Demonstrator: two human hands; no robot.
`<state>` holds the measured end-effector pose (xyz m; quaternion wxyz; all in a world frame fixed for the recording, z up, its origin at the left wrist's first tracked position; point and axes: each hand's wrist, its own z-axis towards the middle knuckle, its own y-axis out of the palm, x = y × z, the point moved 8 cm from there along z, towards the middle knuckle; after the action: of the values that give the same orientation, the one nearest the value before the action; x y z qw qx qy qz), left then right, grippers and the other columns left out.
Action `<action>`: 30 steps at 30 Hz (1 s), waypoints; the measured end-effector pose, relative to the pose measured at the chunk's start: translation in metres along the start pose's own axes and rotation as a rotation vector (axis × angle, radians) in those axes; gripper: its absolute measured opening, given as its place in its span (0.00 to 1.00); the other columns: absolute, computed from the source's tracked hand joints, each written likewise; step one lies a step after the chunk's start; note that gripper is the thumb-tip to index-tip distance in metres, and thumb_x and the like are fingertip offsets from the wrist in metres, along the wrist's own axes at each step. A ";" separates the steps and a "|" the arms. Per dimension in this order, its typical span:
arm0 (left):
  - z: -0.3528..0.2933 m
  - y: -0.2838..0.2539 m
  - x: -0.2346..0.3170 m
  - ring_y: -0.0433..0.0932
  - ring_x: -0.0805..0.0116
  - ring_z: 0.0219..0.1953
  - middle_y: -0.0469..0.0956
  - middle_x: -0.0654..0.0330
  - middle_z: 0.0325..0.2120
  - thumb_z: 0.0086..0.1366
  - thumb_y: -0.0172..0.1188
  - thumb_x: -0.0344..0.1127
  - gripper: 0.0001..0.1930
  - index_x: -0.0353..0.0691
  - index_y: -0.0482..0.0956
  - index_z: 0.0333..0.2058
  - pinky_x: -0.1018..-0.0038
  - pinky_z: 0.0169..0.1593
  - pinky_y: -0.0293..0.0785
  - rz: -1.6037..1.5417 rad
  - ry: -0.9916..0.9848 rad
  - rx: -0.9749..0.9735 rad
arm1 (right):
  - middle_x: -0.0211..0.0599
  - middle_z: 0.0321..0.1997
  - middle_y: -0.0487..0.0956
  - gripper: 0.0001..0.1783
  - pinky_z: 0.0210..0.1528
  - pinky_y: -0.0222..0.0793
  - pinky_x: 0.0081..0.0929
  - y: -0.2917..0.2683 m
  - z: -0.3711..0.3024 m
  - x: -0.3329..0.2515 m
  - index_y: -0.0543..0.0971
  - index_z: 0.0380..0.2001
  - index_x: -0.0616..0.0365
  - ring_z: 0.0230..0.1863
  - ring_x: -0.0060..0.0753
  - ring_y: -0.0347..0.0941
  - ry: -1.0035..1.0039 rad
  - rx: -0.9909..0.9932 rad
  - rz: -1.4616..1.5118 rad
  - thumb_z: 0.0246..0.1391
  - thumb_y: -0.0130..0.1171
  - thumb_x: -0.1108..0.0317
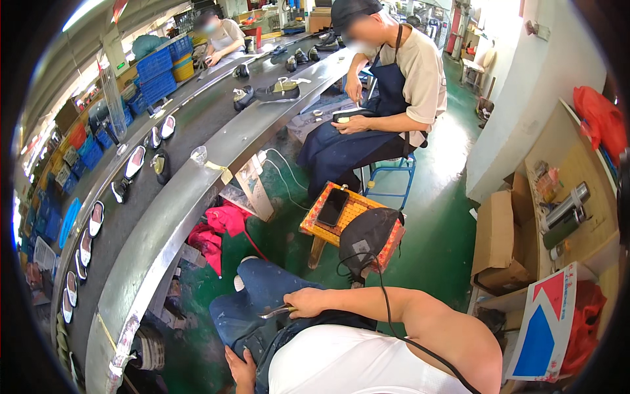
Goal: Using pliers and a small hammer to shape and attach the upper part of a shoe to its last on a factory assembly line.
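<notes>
My right hand (305, 303) is closed round a pair of pliers (275, 311), held over my lap with the metal jaws pointing left. My left hand (241, 369) lies against the dark cloth at my left thigh, its fingers apart and nothing seen in it. Blue trousers (262, 284) cover my legs. Left of me runs a curved conveyor (105, 262) carrying several shoes, among them a white-lined one (96, 218) and a dark green one (161, 167). No shoe is in my hands.
Ahead, a co-worker (407, 79) in a dark apron holds a shoe (354, 114). Before me stands a woven stool (335, 217) bearing a phone (333, 207) and a black cap-like item (369, 238). A black cable (387, 299) crosses my arm. On the right are a cardboard box (499, 240) and shelves.
</notes>
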<state>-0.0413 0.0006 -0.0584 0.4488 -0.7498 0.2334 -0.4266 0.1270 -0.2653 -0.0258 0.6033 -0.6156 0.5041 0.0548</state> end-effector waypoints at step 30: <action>0.099 -0.184 0.015 0.77 0.66 0.31 0.79 0.54 0.27 0.72 0.49 0.32 0.13 0.32 0.78 0.31 0.71 0.39 0.74 -0.526 0.135 0.418 | 0.49 0.46 0.75 0.34 0.49 0.71 0.37 -0.150 0.131 -0.072 0.67 0.61 0.61 0.46 0.49 0.75 -0.314 0.313 0.140 0.49 0.64 0.75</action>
<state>0.0447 0.1262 0.0851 0.4511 -0.6461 -0.0315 -0.6149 0.2655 -0.1563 0.0908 0.7573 -0.4617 0.4478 0.1129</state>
